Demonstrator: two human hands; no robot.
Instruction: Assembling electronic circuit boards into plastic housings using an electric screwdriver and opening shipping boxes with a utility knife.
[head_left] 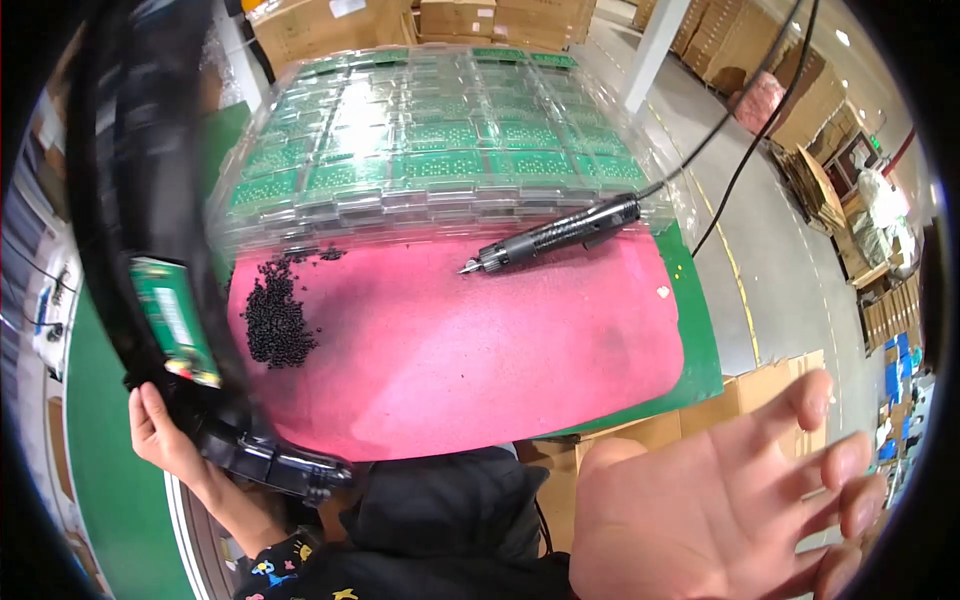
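Black housing (150,190) rises above my left grip (163,432), which pinches its edge; the green board (178,318) already sits inside (whether fastened, I cannot tell). My right grip (735,490) is spread, empty.

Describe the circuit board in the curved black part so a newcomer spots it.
Find the pink mat; along its left side is a curved black part. A small green circuit board sits in that part's lower half. Unlike the green boards in clear trays at the mat's far edge, this sits alone, framed in black.
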